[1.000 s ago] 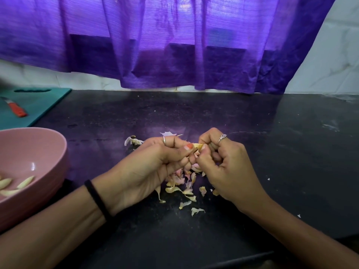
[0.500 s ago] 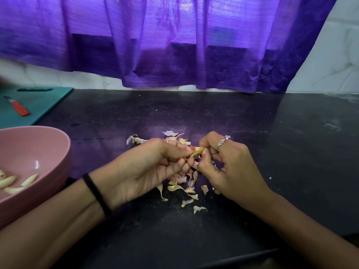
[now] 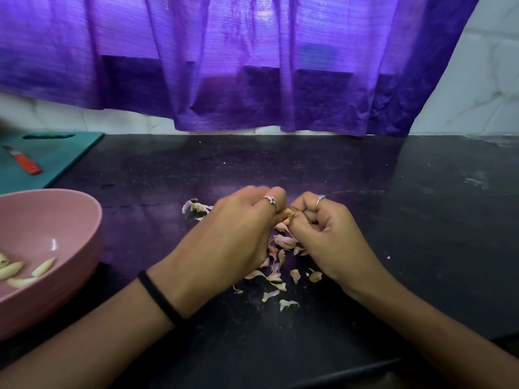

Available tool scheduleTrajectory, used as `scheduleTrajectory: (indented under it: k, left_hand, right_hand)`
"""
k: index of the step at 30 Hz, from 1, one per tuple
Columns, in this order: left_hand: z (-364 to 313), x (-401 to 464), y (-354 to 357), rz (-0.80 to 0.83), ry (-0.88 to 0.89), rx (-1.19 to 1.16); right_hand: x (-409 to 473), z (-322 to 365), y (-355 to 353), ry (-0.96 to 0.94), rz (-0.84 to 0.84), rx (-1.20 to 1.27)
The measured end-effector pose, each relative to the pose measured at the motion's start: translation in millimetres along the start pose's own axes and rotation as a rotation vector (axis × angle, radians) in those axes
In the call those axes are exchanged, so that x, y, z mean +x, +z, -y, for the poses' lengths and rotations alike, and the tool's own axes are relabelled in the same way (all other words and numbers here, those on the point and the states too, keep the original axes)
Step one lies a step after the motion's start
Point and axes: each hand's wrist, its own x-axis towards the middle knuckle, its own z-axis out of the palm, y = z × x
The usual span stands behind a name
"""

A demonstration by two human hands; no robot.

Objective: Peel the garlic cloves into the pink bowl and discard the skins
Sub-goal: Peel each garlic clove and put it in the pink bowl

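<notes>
Above dark stone table (image 3: 365, 192): my left hand (image 3: 233, 237) and right hand (image 3: 323, 234) pinch small papery-skinned garlic clove (image 3: 288, 213), stripping skin over pale skin scraps (image 3: 276, 273).

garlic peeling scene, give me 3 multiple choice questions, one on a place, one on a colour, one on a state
1. Where does the knife lie?
A. on the teal cutting board
B. in the pink bowl
C. among the skins

2. What colour is the knife's handle?
A. black
B. red
C. white

3. What are the two hands doing?
A. resting flat on the counter
B. lifting the bowl
C. pinching a garlic clove between them

Answers: 1 A, it lies on the board at far left. 2 B, the handle is red. 3 C, left hand and right hand meet at the clove.
</notes>
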Motion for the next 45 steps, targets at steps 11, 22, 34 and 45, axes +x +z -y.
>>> scheduleTrajectory:
  k: [11,22,34,45]
  left_hand:
    - [9.8,-1.4,-0.3,-0.016,0.015,0.085]
    - [17.5,1.0,-5.6,-0.121,-0.654,-0.945]
    - [14.2,1.0,-9.3,-0.093,-0.728,-1.106]
    - [8.8,-0.7,-7.3,0.007,-0.799,-1.246]
  right_hand:
    - [-0.5,-1.5,-8.8,0.039,-0.104,-0.004]
    - [-1.9,-0.4,-11.2,-0.008,-0.055,0.061]
    - [-0.4,0.9,-13.6,-0.035,-0.032,0.166]
    - [0.1,-5.6,-12.4,-0.063,0.025,0.161]
